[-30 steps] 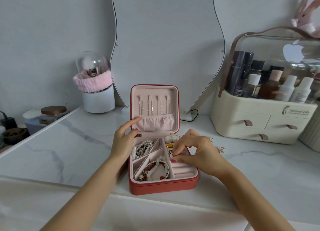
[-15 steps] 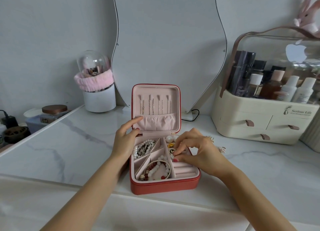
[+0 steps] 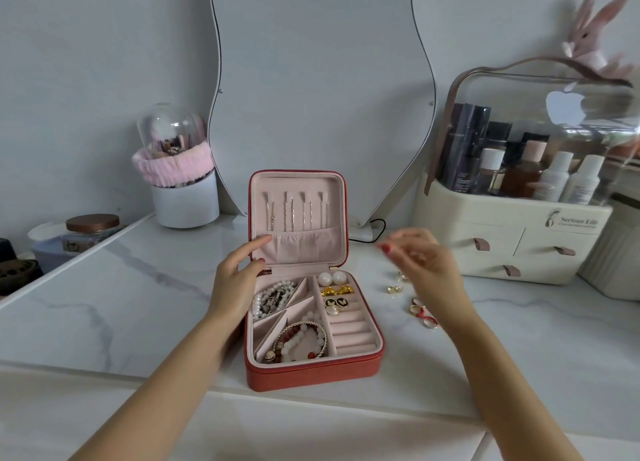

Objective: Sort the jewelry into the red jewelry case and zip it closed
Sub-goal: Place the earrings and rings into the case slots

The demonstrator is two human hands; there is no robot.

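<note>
White marble bench, red jewelry case open at centre; loose rings and earrings lie just right of case, under right hand, blurred, fingers spread, empty; left hand open, steadying lid, farther off

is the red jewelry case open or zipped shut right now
Open. The red jewelry case has its lid standing upright, steadied by the left hand, with the pink compartments and jewelry inside exposed.
</note>
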